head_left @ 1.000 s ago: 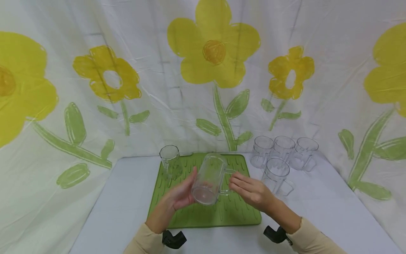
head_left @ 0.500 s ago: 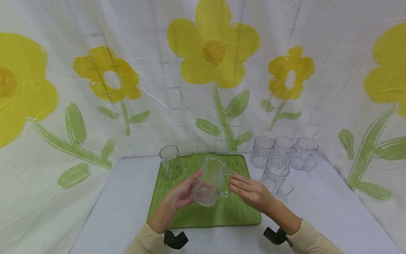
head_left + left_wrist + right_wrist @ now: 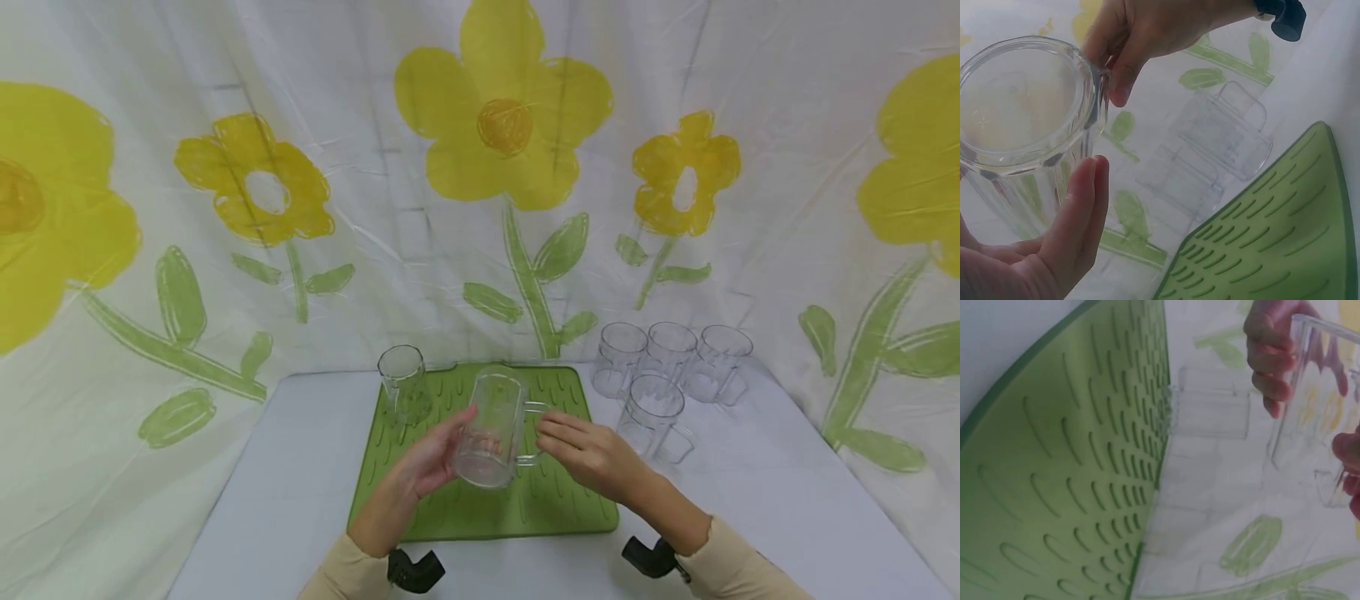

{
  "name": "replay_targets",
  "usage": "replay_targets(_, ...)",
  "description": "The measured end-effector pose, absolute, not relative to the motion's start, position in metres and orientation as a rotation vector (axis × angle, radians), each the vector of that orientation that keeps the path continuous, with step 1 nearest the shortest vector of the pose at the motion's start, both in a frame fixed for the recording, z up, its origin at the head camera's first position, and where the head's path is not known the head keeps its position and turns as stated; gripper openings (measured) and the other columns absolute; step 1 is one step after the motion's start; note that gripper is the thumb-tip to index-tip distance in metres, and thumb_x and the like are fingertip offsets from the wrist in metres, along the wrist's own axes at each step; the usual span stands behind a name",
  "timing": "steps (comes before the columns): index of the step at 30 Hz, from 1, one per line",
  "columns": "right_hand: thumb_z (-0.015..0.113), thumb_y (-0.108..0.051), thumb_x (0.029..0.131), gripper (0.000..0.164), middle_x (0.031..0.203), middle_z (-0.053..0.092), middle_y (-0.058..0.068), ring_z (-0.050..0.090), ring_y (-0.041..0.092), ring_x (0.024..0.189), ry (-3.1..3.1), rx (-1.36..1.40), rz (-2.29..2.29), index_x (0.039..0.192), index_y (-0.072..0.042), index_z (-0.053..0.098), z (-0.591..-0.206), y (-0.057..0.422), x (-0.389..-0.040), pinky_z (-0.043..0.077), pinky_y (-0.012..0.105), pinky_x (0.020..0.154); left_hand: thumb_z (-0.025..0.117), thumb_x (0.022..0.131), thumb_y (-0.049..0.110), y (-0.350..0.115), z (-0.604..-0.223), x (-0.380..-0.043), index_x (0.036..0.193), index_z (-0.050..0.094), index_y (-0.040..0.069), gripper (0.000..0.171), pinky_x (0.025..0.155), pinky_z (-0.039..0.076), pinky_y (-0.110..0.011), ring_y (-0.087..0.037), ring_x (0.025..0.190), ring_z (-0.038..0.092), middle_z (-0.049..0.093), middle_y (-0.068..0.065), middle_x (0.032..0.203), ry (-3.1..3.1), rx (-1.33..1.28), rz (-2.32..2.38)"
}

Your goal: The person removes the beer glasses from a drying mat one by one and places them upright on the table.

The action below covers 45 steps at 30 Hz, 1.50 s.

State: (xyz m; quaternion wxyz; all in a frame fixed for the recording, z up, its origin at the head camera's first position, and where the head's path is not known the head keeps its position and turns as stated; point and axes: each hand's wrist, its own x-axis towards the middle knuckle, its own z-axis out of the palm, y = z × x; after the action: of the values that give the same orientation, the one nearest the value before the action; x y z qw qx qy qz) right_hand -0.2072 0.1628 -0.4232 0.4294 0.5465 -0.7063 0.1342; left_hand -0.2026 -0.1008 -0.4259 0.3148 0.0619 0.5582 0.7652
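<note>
A clear glass mug [image 3: 491, 429] is held tilted above the green ribbed mat [image 3: 555, 508], its base toward the person. My left hand [image 3: 431, 458] grips the mug's body from the left, fingers wrapped round its far side. On the right, my right hand [image 3: 588, 450] pinches the mug's handle [image 3: 531, 459]. The left wrist view shows the mug's round base [image 3: 1019, 103] close up, with the left thumb [image 3: 1075, 200] along its side. In the right wrist view, the left fingers [image 3: 1269, 369] press against the glass.
Another clear mug [image 3: 403, 387] stands on the mat's back left corner. Several more clear mugs [image 3: 651, 412] stand together at the right on the white table [image 3: 262, 500]. Behind the table hangs a white curtain [image 3: 360, 267] with yellow flowers.
The mug has shifted slightly down and left, together with both hands. The left fingers have moved a little along the glass. The other mugs and the mat stay in place.
</note>
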Motion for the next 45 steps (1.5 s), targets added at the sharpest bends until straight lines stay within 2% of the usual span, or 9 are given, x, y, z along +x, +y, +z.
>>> replay_targets(4, 0.041, -0.013, 0.105, 0.037, 0.097, 0.075, 0.008, 0.072, 0.024, 0.095, -1.809, 1.349, 0.314, 0.089, -0.007, 0.074, -0.422, 0.162, -0.206, 0.061, 0.029, 0.079, 0.042, 0.102, 0.043, -0.101, -0.426, -0.200, 0.146, 0.026, -0.009, 0.070, 0.088, 0.057, -0.032, -0.013, 0.094, 0.069, 0.072, 0.003, 0.098, 1.574, 0.156, 2.027)
replay_targets(6, 0.046, -0.015, 0.104, 0.032, 0.099, 0.075, 0.008, 0.071, 0.024, 0.097, -1.835, 1.344, 0.314, 0.090, -0.008, 0.074, -0.421, 0.162, -0.206, 0.061, 0.030, 0.081, 0.045, 0.101, 0.043, -0.101, -0.426, -0.199, 0.146, 0.028, -0.008, 0.070, 0.091, 0.056, -0.033, -0.014, 0.095, 0.068, 0.071, 0.002, 0.101, 1.629, 0.148, 2.025)
replay_targets(9, 0.067, -0.016, 0.092, 0.011, 0.103, 0.074, 0.008, 0.070, 0.025, 0.100, -1.873, 1.355, 0.354, 0.094, -0.009, 0.075, -0.420, 0.162, -0.206, 0.060, 0.031, 0.083, 0.049, 0.099, 0.043, -0.102, -0.426, -0.197, 0.145, 0.030, -0.009, 0.071, 0.093, 0.055, -0.035, -0.015, 0.096, 0.066, 0.068, 0.000, 0.105, 1.673, 0.146, 2.034)
replay_targets(13, 0.083, -0.017, 0.069, 0.032, 0.107, 0.073, 0.008, 0.068, 0.028, 0.103, -1.916, 1.379, 0.473, 0.099, -0.010, 0.073, -0.420, 0.163, -0.206, 0.059, 0.031, 0.088, 0.054, 0.097, 0.037, -0.102, -0.428, -0.197, 0.140, 0.035, -0.012, 0.068, 0.093, 0.055, -0.035, -0.016, 0.096, 0.064, 0.065, -0.003, 0.105, 1.717, 0.149, 2.048)
replay_targets(20, 0.080, -0.023, 0.076, 0.033, 0.111, 0.071, 0.009, 0.066, 0.029, 0.106, -1.935, 1.400, 0.683, 0.104, -0.009, 0.072, -0.422, 0.166, -0.208, 0.053, 0.028, 0.100, 0.060, 0.094, 0.033, -0.099, -0.429, -0.195, 0.126, 0.049, -0.016, 0.060, 0.083, 0.058, -0.030, -0.013, 0.085, 0.067, 0.069, 0.001, 0.094, 1.814, 0.131, 2.040)
replay_targets(23, 0.083, -0.019, 0.073, 0.035, 0.110, 0.071, 0.011, 0.066, 0.029, 0.105, -1.932, 1.408, 0.765, 0.104, -0.008, 0.072, -0.421, 0.166, -0.209, 0.050, 0.024, 0.102, 0.060, 0.095, 0.029, -0.097, -0.429, -0.194, 0.127, 0.050, -0.016, 0.056, 0.083, 0.060, -0.030, -0.012, 0.083, 0.070, 0.072, -0.003, 0.099, 1.823, 0.160, 2.044)
replay_targets(33, 0.084, -0.001, 0.067, 0.039, 0.108, 0.072, 0.011, 0.070, 0.025, 0.096, -2.026, 1.297, 1.008, 0.104, -0.007, 0.073, -0.417, 0.169, -0.209, 0.053, 0.014, 0.090, 0.064, 0.093, 0.020, -0.092, -0.430, -0.190, 0.129, 0.050, -0.012, 0.050, 0.080, 0.060, -0.025, -0.010, 0.086, 0.069, 0.066, -0.023, 0.118, 1.905, 0.222, 2.081)
replay_targets(38, 0.083, 0.003, 0.066, 0.041, 0.108, 0.073, 0.013, 0.070, 0.024, 0.099, -2.071, 1.251, 1.111, 0.105, -0.005, 0.073, -0.416, 0.172, -0.209, 0.052, 0.012, 0.091, 0.066, 0.091, 0.018, -0.092, -0.434, -0.188, 0.131, 0.049, -0.010, 0.051, 0.083, 0.059, -0.025, -0.019, 0.096, 0.069, 0.062, -0.026, 0.122, 1.976, 0.270, 2.065)
replay_targets(45, 0.081, 0.004, 0.068, 0.047, 0.103, 0.073, 0.020, 0.071, 0.017, 0.100, -2.084, 1.192, 1.162, 0.114, -0.002, 0.071, -0.407, 0.176, -0.213, 0.051, 0.011, 0.091, 0.070, 0.088, 0.016, -0.091, -0.438, -0.184, 0.132, 0.050, -0.007, 0.054, 0.083, 0.058, -0.023, -0.020, 0.101, 0.065, 0.061, -0.028, 0.123, 2.152, 0.419, 1.992)
